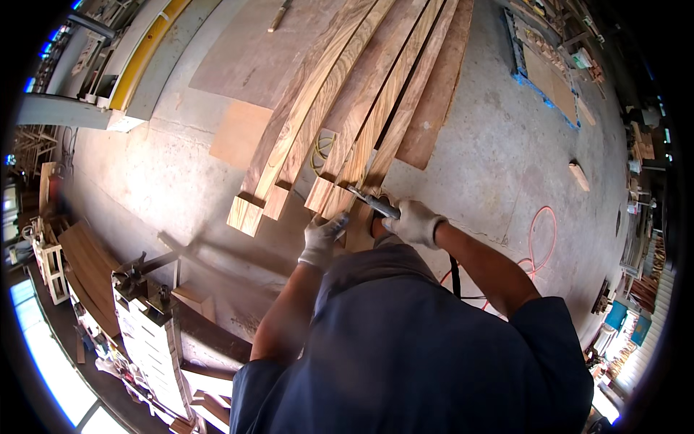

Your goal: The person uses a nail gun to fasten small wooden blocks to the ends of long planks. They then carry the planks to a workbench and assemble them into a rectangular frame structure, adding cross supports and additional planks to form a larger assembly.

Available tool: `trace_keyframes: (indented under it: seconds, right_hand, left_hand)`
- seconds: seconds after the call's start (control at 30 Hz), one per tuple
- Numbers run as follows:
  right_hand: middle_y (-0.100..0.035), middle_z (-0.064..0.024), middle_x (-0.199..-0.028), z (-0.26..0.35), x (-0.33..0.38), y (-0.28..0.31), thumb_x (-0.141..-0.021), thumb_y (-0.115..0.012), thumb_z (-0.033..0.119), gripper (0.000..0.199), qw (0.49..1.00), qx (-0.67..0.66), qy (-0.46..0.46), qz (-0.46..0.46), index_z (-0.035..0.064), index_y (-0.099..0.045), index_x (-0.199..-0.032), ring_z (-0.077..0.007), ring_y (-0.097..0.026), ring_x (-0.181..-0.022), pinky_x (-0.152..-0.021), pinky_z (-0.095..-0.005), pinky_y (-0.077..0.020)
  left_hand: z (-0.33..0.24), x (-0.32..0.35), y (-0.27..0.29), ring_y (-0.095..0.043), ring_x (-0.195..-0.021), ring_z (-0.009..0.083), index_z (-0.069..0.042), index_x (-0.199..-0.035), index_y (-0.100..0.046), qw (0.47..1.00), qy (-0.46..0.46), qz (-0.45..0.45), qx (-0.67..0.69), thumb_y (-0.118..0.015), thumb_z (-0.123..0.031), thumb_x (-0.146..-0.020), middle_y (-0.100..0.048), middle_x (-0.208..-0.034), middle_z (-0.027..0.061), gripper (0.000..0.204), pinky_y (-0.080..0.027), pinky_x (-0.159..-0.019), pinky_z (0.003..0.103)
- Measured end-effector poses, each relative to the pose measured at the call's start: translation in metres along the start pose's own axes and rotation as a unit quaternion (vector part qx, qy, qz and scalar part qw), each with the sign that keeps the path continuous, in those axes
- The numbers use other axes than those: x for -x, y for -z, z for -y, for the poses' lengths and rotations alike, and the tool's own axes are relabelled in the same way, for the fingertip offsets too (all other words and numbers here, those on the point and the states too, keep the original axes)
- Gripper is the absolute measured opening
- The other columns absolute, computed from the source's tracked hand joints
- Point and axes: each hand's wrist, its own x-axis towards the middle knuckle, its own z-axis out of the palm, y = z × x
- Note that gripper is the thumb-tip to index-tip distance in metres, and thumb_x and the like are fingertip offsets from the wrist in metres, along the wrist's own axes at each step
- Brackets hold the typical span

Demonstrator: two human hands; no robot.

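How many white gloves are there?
2: one on the left hand, by the ends of the planks; one on the right hand, holding a tool. Others may be hidden.

2 forearms (486, 265) bare, converging ahead | left hand (322, 242) gloved, fingers forward, thumb apart | right hand (417, 223) gloved, curled in a grip, angled inward

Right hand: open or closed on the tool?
Closed: the grey tool runs into the gloved right hand, which is curled round its rear end.
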Motion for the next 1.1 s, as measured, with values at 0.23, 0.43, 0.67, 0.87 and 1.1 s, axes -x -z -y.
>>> trace_keyframes:
  seconds: [0.23,0.43,0.67,0.87,1.1]
  right_hand:
    - [-0.07,-0.0108,-0.089,-0.036,-0.028,0.005,-0.1,-0.062,0.031,0.029,0.821,-0.469,-0.018,0.326,0.0084,-0.063,-0.119,-0.0184,-0.067,-0.071,-0.059,-0.0319,-0.0522]
    - [-0.07,-0.0093,-0.089,-0.032,-0.018,-0.016,-0.105,-0.056,0.033,0.034,0.754,-0.567,0.024,0.331,0.0049,-0.061,-0.123,-0.017,-0.067,-0.068,-0.058,-0.0298,-0.0545]
    - [-0.068,-0.0066,-0.082,-0.056,-0.04,-0.022,-0.1,-0.065,0.025,0.027,0.965,-0.25,-0.028,0.072,0.0019,-0.065,-0.113,-0.0128,-0.066,-0.069,-0.057,-0.0325,-0.0531]
    - [-0.069,-0.0216,-0.09,-0.008,-0.017,0.002,-0.094,-0.067,0.026,0.026,0.987,0.033,0.05,-0.15,0.0026,-0.064,-0.105,-0.0378,-0.069,-0.087,-0.079,-0.0474,-0.0513]
    - [-0.068,-0.023,-0.101,0.013,-0.026,0.004,-0.091,-0.066,0.024,0.024,0.975,0.113,0.072,-0.178,0.0027,-0.063,-0.102,-0.0422,-0.066,-0.1,-0.088,-0.0502,-0.0506]
  left_hand:
    - [-0.005,-0.001,-0.004,-0.068,-0.087,0.0136,0.0,-0.123,-0.066,0.999,-0.04,-0.017,0.017,-0.079,-0.016,-0.089,-0.072,-0.103,0.0041,0.04,-0.055,-0.072,0.027]
    - [0.0,0.003,-0.003,-0.067,-0.086,0.0121,0.0,-0.121,-0.067,1.0,-0.026,-0.011,0.006,-0.079,-0.016,-0.089,-0.072,-0.105,0.0032,0.038,-0.053,-0.07,0.026]
    - [-0.005,0.008,-0.011,-0.067,-0.094,0.0133,-0.002,-0.126,-0.065,1.0,0.018,-0.008,-0.001,-0.08,-0.017,-0.089,-0.072,-0.109,0.0031,0.043,-0.052,-0.079,0.028]
    - [-0.019,0.008,-0.001,-0.063,-0.077,0.0099,-0.006,-0.117,-0.067,0.996,-0.047,-0.071,0.015,-0.079,-0.023,-0.091,-0.068,-0.094,-0.001,0.035,-0.052,-0.065,0.026]
    - [-0.021,-0.022,0.028,-0.069,-0.087,0.0128,-0.007,-0.125,-0.062,0.993,-0.067,-0.097,0.008,-0.076,-0.019,-0.093,-0.07,-0.103,0.0026,0.037,-0.057,-0.07,0.026]
